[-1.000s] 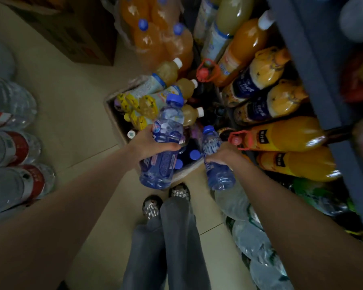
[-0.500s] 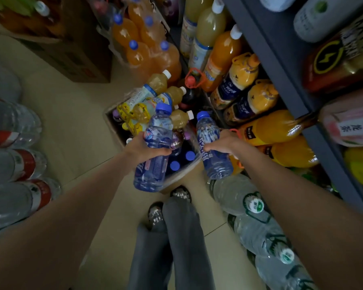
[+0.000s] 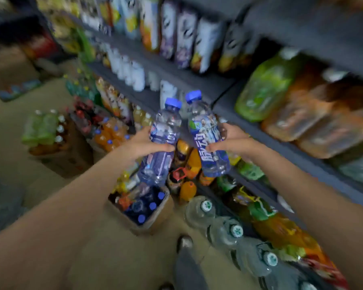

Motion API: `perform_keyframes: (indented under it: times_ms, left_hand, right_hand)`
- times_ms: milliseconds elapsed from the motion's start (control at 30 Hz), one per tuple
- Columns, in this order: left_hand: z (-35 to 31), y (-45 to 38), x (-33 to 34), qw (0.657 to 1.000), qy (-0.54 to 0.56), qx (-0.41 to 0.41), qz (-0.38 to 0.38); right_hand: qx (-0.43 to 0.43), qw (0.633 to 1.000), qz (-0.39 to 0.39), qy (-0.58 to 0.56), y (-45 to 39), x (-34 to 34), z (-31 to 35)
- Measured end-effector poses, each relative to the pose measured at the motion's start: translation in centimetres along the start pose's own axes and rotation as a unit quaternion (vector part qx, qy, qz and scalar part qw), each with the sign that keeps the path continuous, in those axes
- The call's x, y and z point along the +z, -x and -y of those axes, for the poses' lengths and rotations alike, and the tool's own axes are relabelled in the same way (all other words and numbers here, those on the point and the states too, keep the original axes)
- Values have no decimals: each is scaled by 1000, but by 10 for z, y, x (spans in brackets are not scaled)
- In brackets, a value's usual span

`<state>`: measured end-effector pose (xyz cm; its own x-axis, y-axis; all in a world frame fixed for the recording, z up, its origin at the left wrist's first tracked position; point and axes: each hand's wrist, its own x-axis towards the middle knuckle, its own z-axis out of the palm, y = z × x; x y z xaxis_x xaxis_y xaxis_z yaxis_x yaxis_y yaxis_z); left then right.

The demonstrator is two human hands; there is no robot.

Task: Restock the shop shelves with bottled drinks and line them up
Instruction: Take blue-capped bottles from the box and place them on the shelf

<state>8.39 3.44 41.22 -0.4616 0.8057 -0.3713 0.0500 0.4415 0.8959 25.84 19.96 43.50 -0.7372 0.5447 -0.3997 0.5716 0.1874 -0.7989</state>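
- I see the grey shelf edge just behind both bottles; open floor lies to the left.
- My left hand grips the left bottle, fingers curled round its middle.
- My right hand grips the right bottle the same way.
- Both are clear ribbed plastic, blue caps, purple labels, tilted, held above the box.
- Shelves are blurred.
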Motion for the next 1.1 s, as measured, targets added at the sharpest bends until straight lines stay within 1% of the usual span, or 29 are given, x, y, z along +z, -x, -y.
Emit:
perform_keyframes:
  times_ms: [133, 233, 267, 367, 467, 533, 633, 700, 767, 833, 933, 1033, 1100]
  left_hand:
    - [-120, 40, 50, 993, -14, 103, 58]
    - [-213, 68, 103, 976, -14, 189, 112]
    - [-240, 78, 123, 968, -17, 216, 123]
    - [-303, 112, 199, 936, -23, 316, 151]
    - [-352, 150, 296, 899, -18, 399, 180]
    - [-372, 181, 368, 874, -19, 448, 188]
    - [-389, 219, 474, 851, -16, 488, 191]
    - [-395, 239, 531, 836, -24, 511, 196]
    - [-399, 258, 581, 821, -39, 527, 216]
    - [-404, 270, 622, 815, -53, 529, 230]
    - [-413, 272, 668, 817, -55, 522, 239]
    - [-414, 257, 697, 818, -82, 514, 243]
    - [-414, 244, 711, 818, -87, 519, 235]
  right_hand:
    - [-72, 990, -103, -65, 123, -88, 42]
    - [-126, 964, -210, -103, 214, -155, 56]
    - [-143, 955, -235, -116, 244, -175, 56]
    - [-199, 918, -313, -138, 339, -226, 42]
    - [-233, 879, -401, -113, 435, -272, -6]
    - [-228, 851, -463, -97, 498, -299, -46]
    - [-216, 810, -538, -90, 586, -338, -109]
    - [-187, 784, -590, -39, 629, -357, -144]
    - [-153, 771, -617, 16, 662, -377, -179]
    - [-119, 762, -635, 48, 683, -394, -208]
    - [-107, 751, -647, 74, 693, -423, -244]
    - [-81, 743, -659, 79, 683, -454, -279]
    - [-63, 746, -660, 64, 672, -471, -296]
